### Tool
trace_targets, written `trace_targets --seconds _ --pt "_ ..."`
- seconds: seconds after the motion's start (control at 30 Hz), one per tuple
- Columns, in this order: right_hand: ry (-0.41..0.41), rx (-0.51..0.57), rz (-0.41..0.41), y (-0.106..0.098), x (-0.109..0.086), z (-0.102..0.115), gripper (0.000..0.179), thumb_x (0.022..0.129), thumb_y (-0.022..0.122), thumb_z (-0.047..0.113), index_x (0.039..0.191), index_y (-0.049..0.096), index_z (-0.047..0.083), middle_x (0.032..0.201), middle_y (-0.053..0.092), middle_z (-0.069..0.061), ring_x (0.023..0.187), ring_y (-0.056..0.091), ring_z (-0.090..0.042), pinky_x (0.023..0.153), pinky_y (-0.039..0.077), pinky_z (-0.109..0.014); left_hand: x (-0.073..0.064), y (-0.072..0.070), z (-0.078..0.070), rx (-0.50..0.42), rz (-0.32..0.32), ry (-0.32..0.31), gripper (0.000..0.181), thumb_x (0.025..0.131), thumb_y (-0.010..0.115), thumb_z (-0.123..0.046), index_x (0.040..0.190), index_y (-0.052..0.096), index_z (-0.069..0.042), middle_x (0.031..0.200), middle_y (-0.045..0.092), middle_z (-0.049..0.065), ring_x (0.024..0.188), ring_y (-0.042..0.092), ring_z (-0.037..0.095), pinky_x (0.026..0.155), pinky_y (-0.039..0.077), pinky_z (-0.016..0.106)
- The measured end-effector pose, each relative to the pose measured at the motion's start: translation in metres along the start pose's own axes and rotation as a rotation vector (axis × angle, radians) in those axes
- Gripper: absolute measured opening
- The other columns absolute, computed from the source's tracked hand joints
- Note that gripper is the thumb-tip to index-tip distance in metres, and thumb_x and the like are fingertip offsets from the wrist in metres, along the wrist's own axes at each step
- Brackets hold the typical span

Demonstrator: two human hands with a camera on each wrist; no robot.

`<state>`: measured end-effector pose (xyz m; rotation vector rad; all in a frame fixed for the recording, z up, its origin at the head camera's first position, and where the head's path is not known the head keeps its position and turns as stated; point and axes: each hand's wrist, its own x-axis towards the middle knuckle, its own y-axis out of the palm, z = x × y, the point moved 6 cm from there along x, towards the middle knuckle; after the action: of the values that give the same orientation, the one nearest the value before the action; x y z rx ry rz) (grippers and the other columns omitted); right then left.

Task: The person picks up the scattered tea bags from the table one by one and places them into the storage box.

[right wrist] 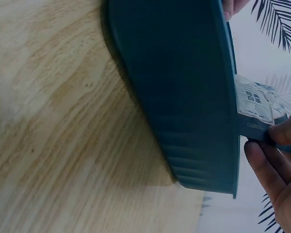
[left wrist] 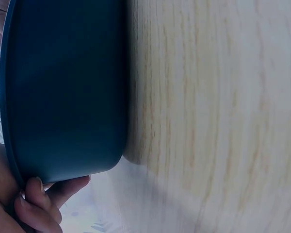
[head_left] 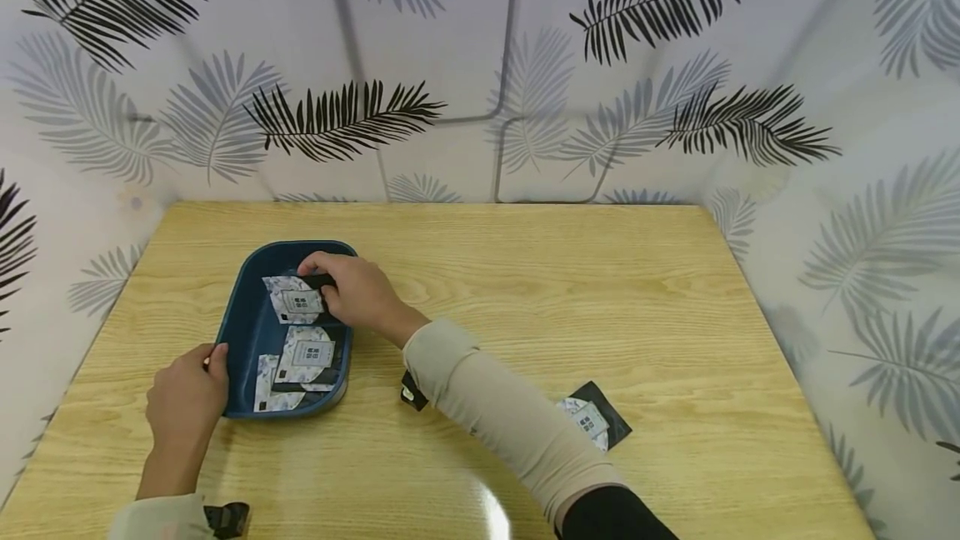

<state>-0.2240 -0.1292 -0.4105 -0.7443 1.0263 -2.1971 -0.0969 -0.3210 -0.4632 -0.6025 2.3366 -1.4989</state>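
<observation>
A dark blue plastic basin stands at the left of the table, with several black-and-white printed sachets lying in its near part. My left hand grips the basin's left rim, thumb on top and fingers curled beneath, as the left wrist view shows. Over the basin's far right part, my right hand pinches the black end of another sachet. In the right wrist view that sachet overlaps the rim, held between thumb and fingers.
On the wooden table, one more sachet lies right of the right forearm. A small black object shows partly from under the right sleeve. Leaf-patterned cloth hangs behind the table.
</observation>
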Motion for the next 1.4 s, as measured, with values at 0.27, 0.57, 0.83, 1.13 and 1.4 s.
trace_targets --seconds 0.27,0.57,0.83,1.13,1.4 --pt "-0.005 -0.194 0.048 0.009 0.004 -0.001 0.042 0.102 0.043 0.004 0.138 0.057 0.023 0.128 0.067 0.003 0.097 0.064 -0.009 0.064 0.038 -0.016 -0.001 -0.002 -0.003 -0.005 0.013 -0.009 0.041 0.107 0.041 -0.027 0.124 0.063 0.003 0.12 0.06 0.04 0.099 0.06 0.063 0.066 0.051 0.067" --pt "-0.004 -0.299 0.13 0.021 0.005 0.001 0.046 0.101 0.05 0.007 0.144 0.051 0.022 0.134 0.061 0.003 0.08 0.056 -0.008 0.056 0.033 -0.017 0.0 -0.004 -0.003 0.001 0.023 -0.007 0.041 0.107 0.04 -0.027 0.125 0.062 0.003 0.12 0.06 0.04 0.098 0.06 0.063 0.064 0.052 0.066" --pt "-0.118 -0.463 0.044 0.028 0.005 0.001 0.039 0.104 0.049 0.013 0.142 0.053 0.021 0.128 0.064 0.002 0.076 0.063 -0.008 0.059 0.047 -0.017 0.0 -0.002 -0.003 -0.003 0.031 -0.002 0.042 0.107 0.041 -0.028 0.126 0.061 0.004 0.12 0.061 0.04 0.097 0.061 0.062 0.064 0.052 0.065" --pt "-0.182 -0.425 -0.026 0.01 0.001 -0.009 0.04 0.102 0.052 0.012 0.142 0.053 0.02 0.133 0.062 0.002 0.097 0.069 -0.011 0.075 0.054 -0.022 -0.001 0.001 -0.002 -0.012 0.013 0.009 0.04 0.107 0.042 -0.027 0.123 0.063 0.003 0.117 0.062 0.04 0.096 0.062 0.062 0.063 0.052 0.065" --pt "-0.173 -0.36 -0.094 -0.023 -0.016 -0.017 0.033 0.102 0.054 0.014 0.134 0.059 0.019 0.121 0.067 0.002 0.083 0.063 -0.011 0.067 0.049 -0.024 -0.002 -0.001 -0.003 -0.007 -0.017 0.037 0.039 0.107 0.043 -0.025 0.119 0.064 0.005 0.115 0.062 0.04 0.095 0.061 0.062 0.064 0.051 0.067"
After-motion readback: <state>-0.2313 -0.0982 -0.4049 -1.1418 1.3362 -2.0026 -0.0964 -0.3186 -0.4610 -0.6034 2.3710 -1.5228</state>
